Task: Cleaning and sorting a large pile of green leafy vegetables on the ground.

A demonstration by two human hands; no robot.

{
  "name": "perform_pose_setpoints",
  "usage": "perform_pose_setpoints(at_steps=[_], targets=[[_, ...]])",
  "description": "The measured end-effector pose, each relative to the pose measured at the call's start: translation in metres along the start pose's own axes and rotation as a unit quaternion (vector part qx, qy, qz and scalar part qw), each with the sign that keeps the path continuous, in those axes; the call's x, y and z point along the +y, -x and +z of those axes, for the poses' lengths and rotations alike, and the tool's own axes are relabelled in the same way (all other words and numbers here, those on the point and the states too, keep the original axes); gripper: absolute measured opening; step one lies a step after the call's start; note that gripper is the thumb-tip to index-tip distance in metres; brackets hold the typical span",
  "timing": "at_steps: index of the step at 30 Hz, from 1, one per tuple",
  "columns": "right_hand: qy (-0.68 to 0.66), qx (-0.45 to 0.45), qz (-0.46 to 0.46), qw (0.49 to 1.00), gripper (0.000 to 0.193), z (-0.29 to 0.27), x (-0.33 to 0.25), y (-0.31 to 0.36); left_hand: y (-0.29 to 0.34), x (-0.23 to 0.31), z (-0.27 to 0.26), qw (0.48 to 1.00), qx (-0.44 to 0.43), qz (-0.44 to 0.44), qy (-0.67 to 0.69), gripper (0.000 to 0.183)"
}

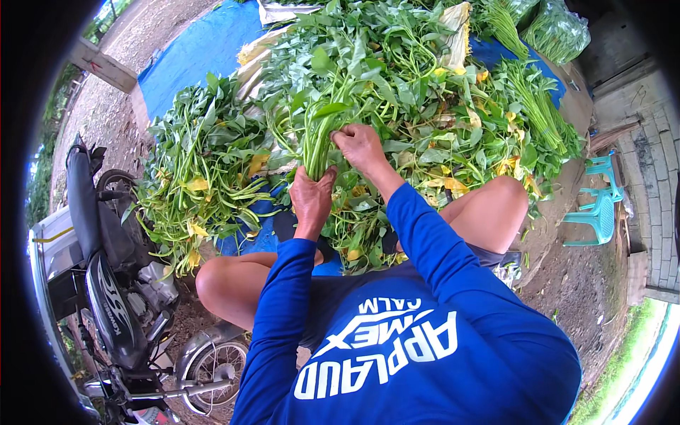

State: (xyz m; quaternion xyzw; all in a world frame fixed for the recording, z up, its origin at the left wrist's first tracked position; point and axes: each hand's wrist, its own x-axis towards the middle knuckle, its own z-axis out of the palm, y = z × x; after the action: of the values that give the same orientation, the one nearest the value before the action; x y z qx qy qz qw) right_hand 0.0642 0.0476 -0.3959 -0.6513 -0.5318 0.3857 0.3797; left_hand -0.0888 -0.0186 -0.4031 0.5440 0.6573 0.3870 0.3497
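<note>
My left hand (312, 200) is wrapped round the lower stems of an upright bunch of leafy greens (316, 145), which look like water spinach. At the right side of the same bunch, my right hand (361, 147) is closed, thumb and fingers pinched against the stems. The exact stem between those fingers is too small to make out. The bunch's leafy tops point away from me and merge with a large heap of the same greens (382, 85) behind it. Yellowed leaves (446, 184) are scattered through the heap close to my right forearm.
Another pile of greens (205, 156) lies at left on a blue tarp (202, 46). Neat bundles (535, 106) and a filled plastic bag (559, 32) sit at far right. A motorcycle (117, 304) stands at left, turquoise plastic chairs (598, 216) at right. My bent knees flank the work.
</note>
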Motion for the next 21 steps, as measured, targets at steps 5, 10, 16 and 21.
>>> perform_pose_setpoints(at_steps=[5,10,16,21], targets=[[-0.412,-0.07,0.264,0.869,0.021,0.011,0.034,0.001,-0.001,-0.002,0.001,0.999,-0.006,0.033,-0.007,0.041],[-0.648,-0.144,0.155,0.731,0.023,0.027,0.046,0.019,0.002,0.002,-0.017,0.961,-0.188,-0.151,0.135,0.044],[-0.537,-0.163,0.212,0.8,0.017,0.038,0.073,-0.023,-0.021,0.006,-0.016,0.852,-0.318,-0.306,0.28,0.025],[-0.34,-0.136,0.25,0.896,0.039,-0.012,0.051,-0.026,-0.026,-0.007,-0.036,0.838,-0.228,-0.335,0.365,0.022]])
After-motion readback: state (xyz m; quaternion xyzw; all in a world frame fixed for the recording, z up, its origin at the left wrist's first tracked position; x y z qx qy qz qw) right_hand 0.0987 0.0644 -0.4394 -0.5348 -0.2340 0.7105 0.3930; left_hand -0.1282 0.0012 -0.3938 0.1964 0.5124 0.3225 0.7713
